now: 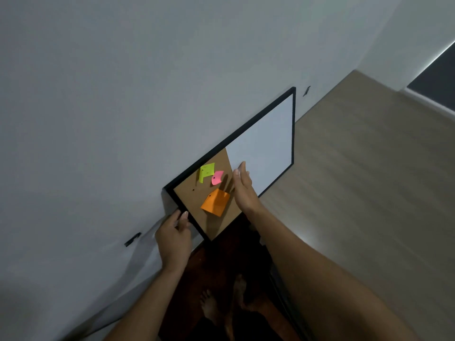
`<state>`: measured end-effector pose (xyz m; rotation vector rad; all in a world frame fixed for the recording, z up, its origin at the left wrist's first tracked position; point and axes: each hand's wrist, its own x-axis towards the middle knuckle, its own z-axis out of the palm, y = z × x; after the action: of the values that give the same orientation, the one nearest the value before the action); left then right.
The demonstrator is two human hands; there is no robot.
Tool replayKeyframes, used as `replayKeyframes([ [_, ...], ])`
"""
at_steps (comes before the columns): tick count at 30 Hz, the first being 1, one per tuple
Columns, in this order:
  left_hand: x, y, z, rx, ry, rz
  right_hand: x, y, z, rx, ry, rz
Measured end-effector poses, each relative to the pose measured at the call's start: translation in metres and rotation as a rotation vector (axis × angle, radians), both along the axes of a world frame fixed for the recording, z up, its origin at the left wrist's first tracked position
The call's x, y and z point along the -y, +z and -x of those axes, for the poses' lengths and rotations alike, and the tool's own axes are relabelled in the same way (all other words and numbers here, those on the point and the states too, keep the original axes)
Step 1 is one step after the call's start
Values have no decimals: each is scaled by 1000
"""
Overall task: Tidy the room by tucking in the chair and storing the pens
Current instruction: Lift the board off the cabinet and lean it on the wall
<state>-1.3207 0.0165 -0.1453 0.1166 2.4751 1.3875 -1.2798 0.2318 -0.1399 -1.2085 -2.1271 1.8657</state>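
No chair and no pens are in view. A black-framed board (293, 134), part cork (190, 205) and part whiteboard (266, 143), leans against the grey wall. My left hand (173, 239) grips the board's lower left frame edge, thumb on the front. My right hand (243, 190) is held flat and open in front of the board, where the cork meets the whiteboard, holding nothing. Whether it touches the surface I cannot tell. Pinned to the cork are a green note (206, 171), a pink note (217, 177) and an orange note (216, 202).
A light wooden desk top (357, 180) stretches to the right along the wall. My bare feet (221, 306) stand on a dark floor below. Two small black marks sit on the wall (133, 239) (306, 91). A dark opening (438, 75) shows at the far right.
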Motion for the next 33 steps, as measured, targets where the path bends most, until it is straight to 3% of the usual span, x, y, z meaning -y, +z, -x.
replayKeyframes([
  [7,-61,2,-1,153,84,-156,-56,3,6,-72,-35,55],
  [13,-104,-2,1,215,26,-83,-107,0,8,-99,-57,56],
  [18,-137,0,2,242,-25,-155,-141,-4,13,-123,-84,43],
  [33,-143,4,8,303,-108,-149,-156,-7,10,-137,-115,25],
])
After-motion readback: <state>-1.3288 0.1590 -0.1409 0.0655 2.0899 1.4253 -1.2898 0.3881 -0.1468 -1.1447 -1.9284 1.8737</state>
